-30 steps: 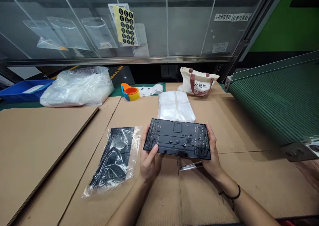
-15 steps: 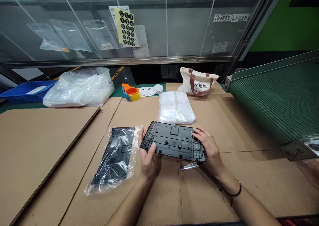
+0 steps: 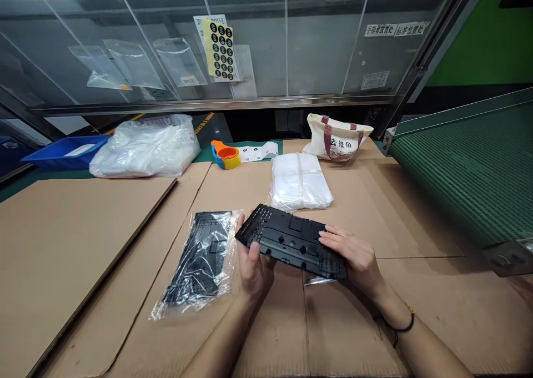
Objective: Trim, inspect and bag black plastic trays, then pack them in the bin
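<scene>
A black plastic panel with rows of slots and small posts is held tilted above the cardboard. My left hand grips its left end, thumb on the near edge. My right hand is closed round the right end, its fingers lying over the top face. Just under the panel, a thin metallic tool lies partly hidden on the cardboard; its kind is unclear. Left of my hands rests a similar black panel inside a clear plastic bag.
Behind the panel sits a bundle of clear bags. Farther back are an orange tape dispenser, a canvas tote bag, a large plastic-wrapped bundle and a blue tray. A green conveyor belt borders the right side.
The held panel has tipped, its right end dropping lower and its top face seen more obliquely. My right fingers have shifted on it. The whole view has moved slightly.
</scene>
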{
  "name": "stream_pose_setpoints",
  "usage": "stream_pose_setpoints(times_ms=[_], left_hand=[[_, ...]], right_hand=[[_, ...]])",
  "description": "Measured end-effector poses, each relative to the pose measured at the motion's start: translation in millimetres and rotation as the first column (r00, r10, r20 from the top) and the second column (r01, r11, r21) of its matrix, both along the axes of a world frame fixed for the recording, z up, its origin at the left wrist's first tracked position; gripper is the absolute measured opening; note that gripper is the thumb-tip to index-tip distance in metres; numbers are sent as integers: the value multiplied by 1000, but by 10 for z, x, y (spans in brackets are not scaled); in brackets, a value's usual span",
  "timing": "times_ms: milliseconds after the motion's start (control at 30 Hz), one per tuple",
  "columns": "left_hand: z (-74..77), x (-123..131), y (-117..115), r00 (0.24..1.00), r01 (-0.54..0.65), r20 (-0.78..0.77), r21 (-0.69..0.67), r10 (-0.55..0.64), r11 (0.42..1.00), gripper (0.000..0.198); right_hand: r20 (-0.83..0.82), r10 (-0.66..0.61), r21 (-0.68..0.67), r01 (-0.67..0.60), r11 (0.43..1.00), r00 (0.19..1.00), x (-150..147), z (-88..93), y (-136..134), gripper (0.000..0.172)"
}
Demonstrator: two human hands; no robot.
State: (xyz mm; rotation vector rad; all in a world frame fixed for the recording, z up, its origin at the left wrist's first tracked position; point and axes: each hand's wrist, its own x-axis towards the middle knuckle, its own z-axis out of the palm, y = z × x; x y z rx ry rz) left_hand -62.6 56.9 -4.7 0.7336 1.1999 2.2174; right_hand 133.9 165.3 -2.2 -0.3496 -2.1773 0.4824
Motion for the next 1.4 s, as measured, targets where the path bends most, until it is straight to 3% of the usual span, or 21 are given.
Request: stream_pose_setpoints(times_ms=[100,167,233,267,333,400,467,500,533,567,667,833,1067,1200,1400], left_hand=[[-5,-30,-19,991,9,-132,-14,-11,1000,64],[32,-62,-28,958,-49,-288,-115,14,992,58],[109,-93,5,897,-102,-442,-218,-5,971,45],[158,-106,49,854,-106,-519,-253,-42,962,37],[259,-127,202,736,-91,-662,-300,-138,950,24],[336,-139,425,512,-128,-826,-343,-234,931,22],[366,-146,665,120,-265,-925,-380,-361,886,24],[363,-148,772,-62,-340,-903,-382,-425,860,25],[349,-153,862,-184,-391,-862,-377,-473,839,25],[328,-160,932,-257,-425,-825,-372,-503,826,25],[251,-213,1026,-323,-456,-796,-344,-512,821,24],[205,-382,1011,-428,-470,-743,-302,-514,829,25],[156,-449,1044,-492,-444,-709,-295,-505,846,22],[149,-471,1030,-457,-443,-726,-315,-513,840,27],[167,-584,1034,-328,-467,-754,-395,-569,791,23]], right_hand=[[-84,-128,-230,106,967,988,36,-41,36,34],[-147,-344,-417,258,872,927,69,-68,81,20],[-174,-547,-580,363,729,819,93,-75,133,21],[-181,-607,-639,377,671,774,99,-69,159,26],[-229,-649,-714,327,618,726,97,-49,208,35],[-320,-651,-758,226,612,689,85,-33,251,41],[-393,-665,-793,132,594,635,73,-26,288,45],[-412,-676,-809,96,580,612,70,-23,302,47],[-422,-686,-822,69,565,593,69,-19,312,48],[-428,-694,-833,46,552,580,69,-12,319,49],[-447,-698,-843,-2,538,559,77,23,317,49],[-495,-674,-824,-51,564,548,88,75,287,44],[-529,-636,-798,-74,598,562,79,42,283,43],[-514,-620,-797,-63,601,592,63,-4,281,41],[-476,-598,-779,5,626,645,65,0,265,40]])
